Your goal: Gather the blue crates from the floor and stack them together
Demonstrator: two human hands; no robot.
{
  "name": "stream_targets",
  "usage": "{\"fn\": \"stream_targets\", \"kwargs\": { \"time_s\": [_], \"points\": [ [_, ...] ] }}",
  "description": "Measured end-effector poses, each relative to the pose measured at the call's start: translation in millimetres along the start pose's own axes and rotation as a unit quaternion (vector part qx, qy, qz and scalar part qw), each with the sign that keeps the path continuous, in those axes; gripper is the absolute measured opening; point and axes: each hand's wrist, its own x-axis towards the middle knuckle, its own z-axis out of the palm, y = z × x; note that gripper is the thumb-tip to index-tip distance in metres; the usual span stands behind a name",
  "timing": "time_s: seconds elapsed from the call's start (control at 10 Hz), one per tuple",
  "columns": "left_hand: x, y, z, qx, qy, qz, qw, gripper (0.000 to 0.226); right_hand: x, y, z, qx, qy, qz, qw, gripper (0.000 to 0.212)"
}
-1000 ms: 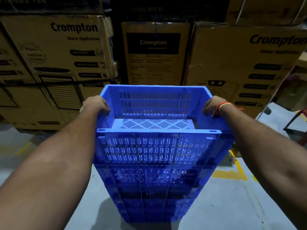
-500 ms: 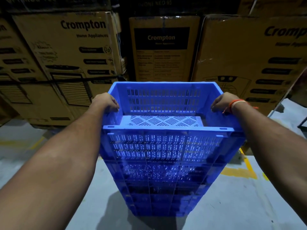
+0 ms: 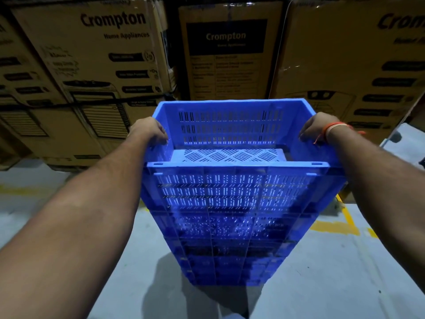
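Observation:
A tall stack of blue slotted crates (image 3: 232, 238) stands on the grey floor in front of me. The top blue crate (image 3: 232, 125) is open and empty, its perforated bottom visible. My left hand (image 3: 149, 131) grips the top crate's left rim, fingers curled over the edge. My right hand (image 3: 316, 128), with an orange thread at the wrist, grips the right rim the same way. The lower crates are dark and their bases are partly hidden by the ones above.
Large brown Crompton cardboard boxes (image 3: 110, 56) form a wall close behind the stack, one (image 3: 226, 51) straight ahead and another (image 3: 358, 65) at right. Yellow floor markings (image 3: 333, 226) run right of the stack. A dark shadow lies at the stack's foot.
The stack and both hands sit slightly further right and lower in view than a second ago, and the boxes look closer. Both hands keep their hold on the top crate's rims.

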Motion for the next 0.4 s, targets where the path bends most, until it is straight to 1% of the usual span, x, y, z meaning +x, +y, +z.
{"fn": "stream_targets", "kwargs": {
  "time_s": [0.1,0.2,0.3,0.4],
  "points": [
    [-1.0,0.7,-3.5,0.012,-0.004,0.011,1.0,0.013,-1.2,-1.5,-0.5,-0.026,0.003,-0.003,1.0,0.012],
    [7.5,-1.4,-2.1,0.043,-0.042,0.01,0.998,0.021,2.4,5.2,4.2,-0.063,-0.008,-0.01,0.998,0.015],
    [31.9,3.4,-3.4,0.096,-0.077,0.017,0.992,0.041,13.3,7.5,-1.0,-0.087,-0.019,-0.011,0.996,0.02],
    [52.7,23.0,-11.7,0.114,-0.066,0.042,0.99,0.045,22.1,-1.8,-3.9,-0.105,-0.018,-0.031,0.994,0.029]
  ]
}}
